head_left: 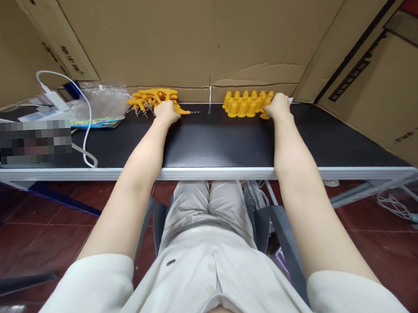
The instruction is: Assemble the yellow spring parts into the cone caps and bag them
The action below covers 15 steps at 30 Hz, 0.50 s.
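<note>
My left hand [167, 113] is closed at the right edge of a heap of orange corkscrews [151, 95] with T-shaped handles and thin metal spirals. Out of its right side pokes an orange corkscrew [184, 112], spiral towards the right; my fingers are partly hidden. On the right, rows of orange plastic sleeves [241, 104] with flared bases stand upright and close together. My right hand [279, 107] is closed on one tilted orange sleeve [265, 115] at the right end of these rows.
Both arms reach across the black tabletop [217, 144] with its metal front edge. Cardboard panels [188, 36] wall in the back and sides. Clear plastic bags [104, 99], a white cable [88, 111] and a pixelated item [36, 142] lie at the left.
</note>
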Tool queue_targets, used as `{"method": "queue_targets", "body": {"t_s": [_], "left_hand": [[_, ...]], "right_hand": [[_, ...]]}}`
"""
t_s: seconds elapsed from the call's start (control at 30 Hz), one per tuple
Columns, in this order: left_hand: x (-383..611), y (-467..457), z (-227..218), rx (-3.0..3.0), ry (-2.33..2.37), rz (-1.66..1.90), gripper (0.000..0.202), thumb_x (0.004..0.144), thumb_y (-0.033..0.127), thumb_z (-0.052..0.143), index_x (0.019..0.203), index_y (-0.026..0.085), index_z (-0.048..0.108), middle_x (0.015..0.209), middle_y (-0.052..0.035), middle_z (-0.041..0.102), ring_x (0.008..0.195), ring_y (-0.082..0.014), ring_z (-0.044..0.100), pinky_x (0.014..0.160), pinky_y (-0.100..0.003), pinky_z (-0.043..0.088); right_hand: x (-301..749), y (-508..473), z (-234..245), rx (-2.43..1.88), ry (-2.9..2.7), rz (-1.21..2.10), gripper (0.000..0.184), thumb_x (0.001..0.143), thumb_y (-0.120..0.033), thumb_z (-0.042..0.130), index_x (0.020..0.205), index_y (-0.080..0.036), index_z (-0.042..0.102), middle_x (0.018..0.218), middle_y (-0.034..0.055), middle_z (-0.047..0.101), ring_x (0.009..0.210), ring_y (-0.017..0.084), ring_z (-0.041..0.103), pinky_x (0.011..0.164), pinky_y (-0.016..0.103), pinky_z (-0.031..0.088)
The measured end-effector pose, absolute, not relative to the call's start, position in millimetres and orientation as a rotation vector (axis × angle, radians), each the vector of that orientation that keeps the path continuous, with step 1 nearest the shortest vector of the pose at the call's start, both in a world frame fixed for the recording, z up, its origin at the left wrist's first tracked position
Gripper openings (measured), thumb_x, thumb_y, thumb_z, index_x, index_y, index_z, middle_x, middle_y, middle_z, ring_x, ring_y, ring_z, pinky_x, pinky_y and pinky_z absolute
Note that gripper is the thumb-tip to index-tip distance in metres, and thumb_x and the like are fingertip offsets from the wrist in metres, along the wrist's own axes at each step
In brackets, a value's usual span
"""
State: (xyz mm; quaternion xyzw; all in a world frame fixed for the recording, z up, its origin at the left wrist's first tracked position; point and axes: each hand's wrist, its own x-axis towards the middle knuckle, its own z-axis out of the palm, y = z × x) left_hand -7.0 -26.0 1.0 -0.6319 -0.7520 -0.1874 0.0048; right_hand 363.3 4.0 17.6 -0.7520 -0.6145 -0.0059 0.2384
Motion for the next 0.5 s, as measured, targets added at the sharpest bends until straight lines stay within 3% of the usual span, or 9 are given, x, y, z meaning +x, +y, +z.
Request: {"method": "queue_targets", "body": {"t_s": [0.2,0.37,0.5], "left_hand": [[-7,-28,2,-1.994,-2.444,-0.54,0.067,0.091,0.041,0.08,0.152,0.018,0.064,0.152,-0.0192,0.07,0.145,-0.0419,0.064,0.122,-0.045,0.052],[-12,-24,-3,-2.065,-2.423,-0.602,0.066,0.095,0.027,0.077,0.156,0.01,0.059,0.154,-0.023,0.068,0.145,-0.0396,0.064,0.123,-0.051,0.051],[-15,-21,-3,-2.118,-2.446,-0.596,0.065,0.093,0.035,0.082,0.15,0.012,0.062,0.153,-0.0231,0.069,0.144,-0.0407,0.066,0.122,-0.049,0.051]], "right_hand": [[355,1,16,-2.111,-1.588,0.107,0.052,0.099,-0.014,0.07,0.151,-0.01,0.069,0.158,0.0229,0.066,0.151,0.036,0.062,0.126,0.043,0.05],[352,-5,16,-2.083,-1.627,0.144,0.053,0.099,-0.016,0.072,0.152,-0.011,0.07,0.157,0.0218,0.068,0.151,0.039,0.064,0.125,0.048,0.053],[357,-3,11,-2.119,-1.69,0.158,0.059,0.096,-0.016,0.079,0.154,-0.01,0.069,0.158,0.0235,0.067,0.151,0.04,0.064,0.125,0.048,0.053]]}}
